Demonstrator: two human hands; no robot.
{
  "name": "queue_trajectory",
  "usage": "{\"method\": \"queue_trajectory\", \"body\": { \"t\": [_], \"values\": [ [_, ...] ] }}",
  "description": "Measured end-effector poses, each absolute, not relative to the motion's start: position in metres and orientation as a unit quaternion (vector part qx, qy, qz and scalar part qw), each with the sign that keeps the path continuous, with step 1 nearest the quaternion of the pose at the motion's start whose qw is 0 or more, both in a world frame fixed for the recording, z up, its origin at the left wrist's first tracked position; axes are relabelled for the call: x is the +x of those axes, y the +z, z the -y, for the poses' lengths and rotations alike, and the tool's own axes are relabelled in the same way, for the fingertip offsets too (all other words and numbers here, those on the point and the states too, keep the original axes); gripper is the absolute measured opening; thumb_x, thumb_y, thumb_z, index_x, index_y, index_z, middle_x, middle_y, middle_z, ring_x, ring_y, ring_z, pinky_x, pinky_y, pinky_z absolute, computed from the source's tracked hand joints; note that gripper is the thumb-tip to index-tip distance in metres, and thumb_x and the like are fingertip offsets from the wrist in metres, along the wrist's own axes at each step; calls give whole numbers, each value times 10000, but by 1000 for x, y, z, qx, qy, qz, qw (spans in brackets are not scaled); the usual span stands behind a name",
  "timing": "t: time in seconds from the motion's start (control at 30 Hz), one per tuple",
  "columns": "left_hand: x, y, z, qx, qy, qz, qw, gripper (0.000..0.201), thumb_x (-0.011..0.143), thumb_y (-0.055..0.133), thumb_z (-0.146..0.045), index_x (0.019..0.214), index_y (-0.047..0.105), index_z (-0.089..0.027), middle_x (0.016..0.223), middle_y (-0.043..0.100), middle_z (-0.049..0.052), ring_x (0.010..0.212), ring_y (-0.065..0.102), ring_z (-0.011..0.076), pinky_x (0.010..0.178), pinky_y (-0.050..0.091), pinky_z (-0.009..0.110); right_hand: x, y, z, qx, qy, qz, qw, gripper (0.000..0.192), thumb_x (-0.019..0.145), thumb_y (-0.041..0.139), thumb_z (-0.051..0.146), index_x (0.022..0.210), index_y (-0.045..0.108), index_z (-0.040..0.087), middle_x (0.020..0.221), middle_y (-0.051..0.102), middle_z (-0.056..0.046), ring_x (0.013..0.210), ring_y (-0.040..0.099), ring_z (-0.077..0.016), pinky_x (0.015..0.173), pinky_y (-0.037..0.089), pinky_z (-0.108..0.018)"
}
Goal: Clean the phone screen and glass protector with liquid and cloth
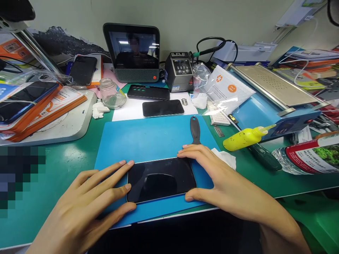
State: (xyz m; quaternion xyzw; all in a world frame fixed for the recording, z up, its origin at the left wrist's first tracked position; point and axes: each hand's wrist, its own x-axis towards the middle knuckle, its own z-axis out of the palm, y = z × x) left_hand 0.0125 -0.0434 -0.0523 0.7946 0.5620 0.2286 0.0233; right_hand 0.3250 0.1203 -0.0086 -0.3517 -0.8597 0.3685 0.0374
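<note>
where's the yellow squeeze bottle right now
In the head view, the yellow bottle lies on its side right of the blue mat, just beyond the right hand.

My right hand (217, 183) covers part of the white tissue (225, 157); a pixelated block (18, 176) masks the desk's left edge, and my forearms run out of frame below.

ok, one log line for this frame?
left hand: open, touching phone | right hand: open, bracketing phone | phone flat on blue mat
</note>
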Motion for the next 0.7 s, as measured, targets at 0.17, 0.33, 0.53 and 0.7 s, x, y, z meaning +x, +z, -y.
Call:
{"method": "queue_trajectory", "body": {
  "t": [0.17,0.33,0.53,0.7],
  "values": [
    [13,-52,43,801,221,-556,17,188,1049,702,-379,1207,655,-288,1632,576,70,1435,613,287,960,507,464,327,-11,-120,-351,372,858,41,715,869,816,643,1471,548,367,1633,485,-49,1557,435,-318,1263,419,-478],
    [14,-53,45,799,222,-559,18,189,1052,698,-384,1209,657,-287,1632,577,64,1435,615,288,971,506,468,328,-12,-118,-346,369,862,46,717,878,800,662,1473,533,367,1620,498,-49,1572,414,-301,1272,409,-472],
    [13,-54,46,795,215,-566,22,205,1047,695,-418,1214,663,-304,1637,571,51,1416,634,302,972,517,476,328,-13,-120,-343,367,863,47,727,884,786,674,1489,545,351,1607,521,-72,1577,411,-326,1272,412,-494],
    [12,-53,46,794,211,-570,20,208,1041,698,-430,1215,675,-318,1639,569,39,1402,646,315,974,530,476,328,-13,-120,-340,365,865,51,717,888,781,674,1489,550,360,1605,524,-68,1573,418,-332,1268,421,-498]
  ]
}}
